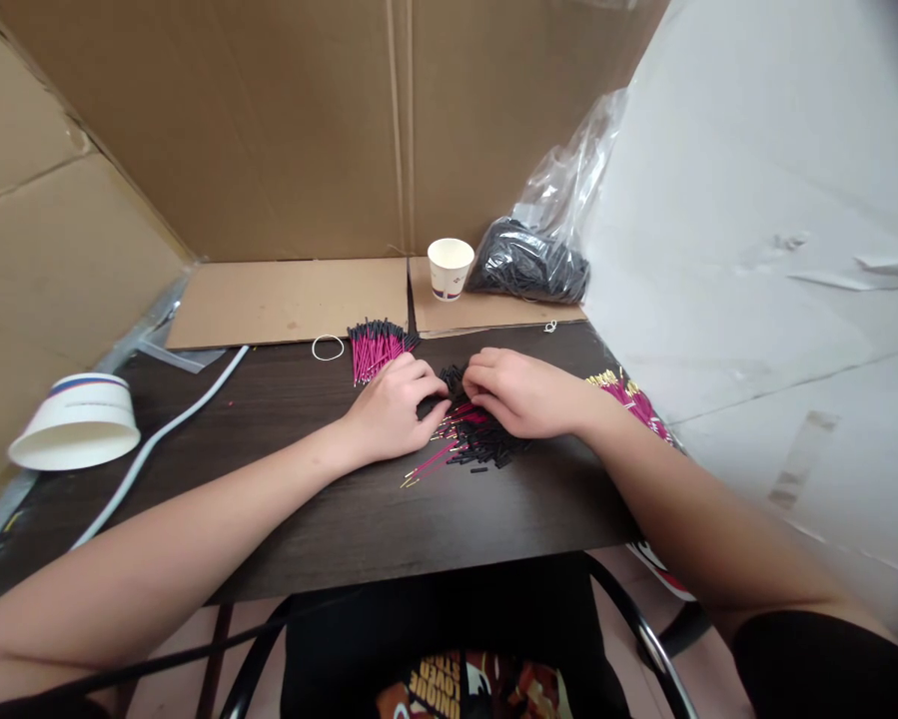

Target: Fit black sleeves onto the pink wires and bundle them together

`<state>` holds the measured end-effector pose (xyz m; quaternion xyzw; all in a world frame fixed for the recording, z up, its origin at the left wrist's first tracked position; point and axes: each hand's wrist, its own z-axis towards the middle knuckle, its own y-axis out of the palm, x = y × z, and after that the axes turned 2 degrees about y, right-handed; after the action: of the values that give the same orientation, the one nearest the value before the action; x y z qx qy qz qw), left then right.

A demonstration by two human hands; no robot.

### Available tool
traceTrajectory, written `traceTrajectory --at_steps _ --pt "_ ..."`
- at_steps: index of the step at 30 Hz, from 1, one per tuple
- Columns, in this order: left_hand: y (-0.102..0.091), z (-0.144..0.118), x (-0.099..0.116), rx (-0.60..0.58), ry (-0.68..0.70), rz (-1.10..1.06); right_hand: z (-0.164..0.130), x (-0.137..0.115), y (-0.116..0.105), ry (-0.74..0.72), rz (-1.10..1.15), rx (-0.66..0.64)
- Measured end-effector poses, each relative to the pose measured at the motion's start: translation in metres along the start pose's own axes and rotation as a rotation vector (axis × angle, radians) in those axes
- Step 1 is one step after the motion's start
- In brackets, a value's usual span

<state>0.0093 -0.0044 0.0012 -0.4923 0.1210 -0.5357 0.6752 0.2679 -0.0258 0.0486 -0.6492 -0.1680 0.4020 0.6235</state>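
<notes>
Progress looks partial, in my judgement: one finished bundle of sleeved pink wires (374, 347) lies on the counter (329, 519), while unsleeved pink wires (634, 401) wait right. My left hand (393, 409) and right hand (524, 393) pinch pieces over the loose pile of black sleeves (478, 439); exact grip hidden.

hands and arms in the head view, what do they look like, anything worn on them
Both are bare: the left hand and right hand wear no gloves, rings, watch or bands that can be seen. The forearms are uncovered up to the frame edge. A black short sleeve shows at the right upper arm.
</notes>
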Motion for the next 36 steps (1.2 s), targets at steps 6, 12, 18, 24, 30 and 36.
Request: traceTrajectory --at_steps 6,12,18,24,30,36 --pt "-0.004 0.001 0.004 -0.013 -0.029 0.081 -0.001 0.0 -0.002 -0.025 0.042 -0.054" --pt "-0.005 0.0 0.005 -0.062 -0.047 0.112 0.002 0.0 0.004 0.048 0.036 -0.034" --pt "-0.006 0.003 0.007 -0.171 -0.036 0.113 0.004 0.001 0.012 0.108 0.039 -0.062" --pt "-0.006 0.003 0.012 -0.285 -0.025 0.206 0.003 -0.003 0.015 0.137 -0.027 -0.09" --pt "-0.005 0.001 0.009 -0.287 0.03 0.239 0.002 -0.008 0.016 0.115 -0.136 -0.095" --pt "-0.002 -0.001 0.009 -0.142 0.033 0.121 0.002 -0.01 0.018 0.106 -0.22 -0.103"
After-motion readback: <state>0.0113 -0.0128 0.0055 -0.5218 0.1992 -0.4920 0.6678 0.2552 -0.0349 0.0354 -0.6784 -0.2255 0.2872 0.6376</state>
